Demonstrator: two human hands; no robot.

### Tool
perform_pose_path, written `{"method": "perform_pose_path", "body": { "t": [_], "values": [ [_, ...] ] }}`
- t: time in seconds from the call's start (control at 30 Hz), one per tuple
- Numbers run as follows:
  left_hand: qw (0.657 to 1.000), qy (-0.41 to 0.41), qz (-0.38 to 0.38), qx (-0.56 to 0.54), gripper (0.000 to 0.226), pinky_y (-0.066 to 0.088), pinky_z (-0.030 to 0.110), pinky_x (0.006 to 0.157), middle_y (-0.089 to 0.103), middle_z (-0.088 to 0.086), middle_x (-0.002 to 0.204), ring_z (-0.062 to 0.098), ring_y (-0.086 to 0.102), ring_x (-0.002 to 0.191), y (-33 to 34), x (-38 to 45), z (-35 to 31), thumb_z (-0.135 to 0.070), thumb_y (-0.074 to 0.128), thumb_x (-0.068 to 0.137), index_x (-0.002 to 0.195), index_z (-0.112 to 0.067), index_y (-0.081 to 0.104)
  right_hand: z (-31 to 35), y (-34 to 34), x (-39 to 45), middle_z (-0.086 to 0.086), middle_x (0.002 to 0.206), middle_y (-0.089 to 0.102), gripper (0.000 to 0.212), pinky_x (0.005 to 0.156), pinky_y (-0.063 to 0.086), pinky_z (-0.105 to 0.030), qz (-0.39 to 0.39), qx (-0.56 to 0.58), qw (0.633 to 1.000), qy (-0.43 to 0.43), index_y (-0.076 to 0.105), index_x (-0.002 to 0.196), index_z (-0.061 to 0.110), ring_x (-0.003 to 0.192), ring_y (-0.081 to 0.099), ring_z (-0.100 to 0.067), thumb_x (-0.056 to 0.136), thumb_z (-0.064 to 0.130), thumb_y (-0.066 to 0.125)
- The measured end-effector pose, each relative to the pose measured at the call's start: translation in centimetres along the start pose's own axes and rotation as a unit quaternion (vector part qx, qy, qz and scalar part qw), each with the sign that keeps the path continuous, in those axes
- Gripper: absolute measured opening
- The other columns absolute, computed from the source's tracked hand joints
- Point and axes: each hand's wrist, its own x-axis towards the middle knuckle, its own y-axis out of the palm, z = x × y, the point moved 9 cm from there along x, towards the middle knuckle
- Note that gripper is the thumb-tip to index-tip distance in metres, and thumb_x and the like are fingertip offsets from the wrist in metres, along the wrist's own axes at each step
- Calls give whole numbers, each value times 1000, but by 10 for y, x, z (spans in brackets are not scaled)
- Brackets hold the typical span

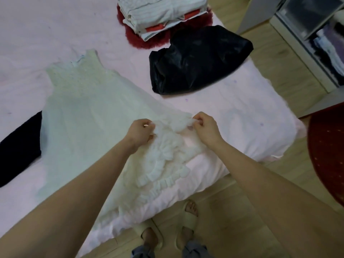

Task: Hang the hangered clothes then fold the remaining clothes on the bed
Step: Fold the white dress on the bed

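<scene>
Pinching white dress hem: left hand, right hand.

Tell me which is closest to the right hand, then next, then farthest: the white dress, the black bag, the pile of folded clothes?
1. White dress: pinched in the right hand.
2. Black bag: just beyond it.
3. Folded clothes: far end of bed.

Pink bed under white dress
</scene>
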Motion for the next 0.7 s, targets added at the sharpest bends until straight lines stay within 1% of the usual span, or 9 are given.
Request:
{"method": "perform_pose_path", "body": {
  "t": [0.13, 0.2, 0.23, 0.33, 0.4, 0.43, 0.53, 0.6, 0.7],
  "values": [
    [999, 18, -50, -5, 8, 39, 19, 41, 55, 9, 77, 15, 54, 57, -8, 3, -11, -10, 40, 99, 102, -13, 46, 8, 0, 15, -11, 83, 68, 11, 58, 45, -22, -30, 65, 997, 40, 50, 91, 13, 71, 62, -18, 87, 3, 45],
    [997, 50, -53, 6, 8, 42, 22, 49, 56, 8, 80, 19, 57, 65, -3, -3, -16, -18, 41, 99, 104, -17, 48, 17, 1, 19, -15, 88, 65, 12, 54, 43, -14, -41, 103, 993, 34, 46, 93, 11, 66, 61, -16, 89, 1, 41],
    [997, 61, -35, 31, 15, 45, 25, 57, 57, 5, 85, 21, 59, 73, 6, -7, -17, -30, 47, 98, 109, -20, 49, 22, 2, 20, -15, 90, 64, 14, 50, 41, -10, -39, 112, 993, 29, 46, 94, 11, 64, 59, -14, 90, 0, 40],
    [961, 89, 4, 263, 79, 46, 36, 83, 50, -9, 113, 14, 52, 102, 31, -22, -13, -67, 66, 71, 135, -34, 34, 31, 6, 19, -6, 91, 62, 16, 52, 41, -10, -16, 93, 995, 10, 49, 96, 12, 67, 57, -10, 89, 0, 39],
    [901, 147, 3, 407, 100, 46, 39, 86, 42, -5, 128, 18, 44, 117, 44, -32, -14, -58, 74, 69, 146, -31, 16, 30, 7, 14, 0, 92, 58, 19, 56, 41, -10, 2, 60, 998, 2, 50, 100, 11, 70, 54, -5, 89, -1, 40],
    [890, 165, 14, 425, 105, 46, 39, 88, 40, 0, 134, 22, 43, 121, 49, -33, -11, -48, 76, 72, 150, -29, 8, 26, 6, 11, 1, 93, 56, 21, 57, 41, -12, 9, 37, 999, 1, 50, 101, 11, 72, 52, -4, 88, -2, 40],
    [905, 172, 98, 376, 119, 39, 37, 103, 34, 7, 146, 24, 38, 131, 54, -33, 5, -31, 81, 71, 153, -25, -5, 6, -2, -4, 0, 88, 52, 25, 63, 43, -29, -13, -23, 999, 18, 43, 100, 10, 75, 50, -16, 83, -7, 38],
    [900, 188, 141, 368, 114, 33, 36, 110, 29, 5, 152, 22, 34, 135, 54, -40, 10, -32, 82, 70, 152, -20, 4, -3, -15, -17, -4, 85, 51, 26, 66, 40, -38, -70, -38, 997, 12, 41, 92, 10, 75, 49, -23, 76, -10, 36],
    [924, 223, 62, 305, 52, 45, 31, 85, 51, 2, 129, 18, 53, 113, 35, -47, 4, -21, 68, 85, 129, -15, 40, 0, -11, -37, -7, 97, 55, 18, 75, 38, -29, -75, -86, 991, -76, 53, 80, 9, 92, 51, -26, 75, -6, 46]
  ]
}}
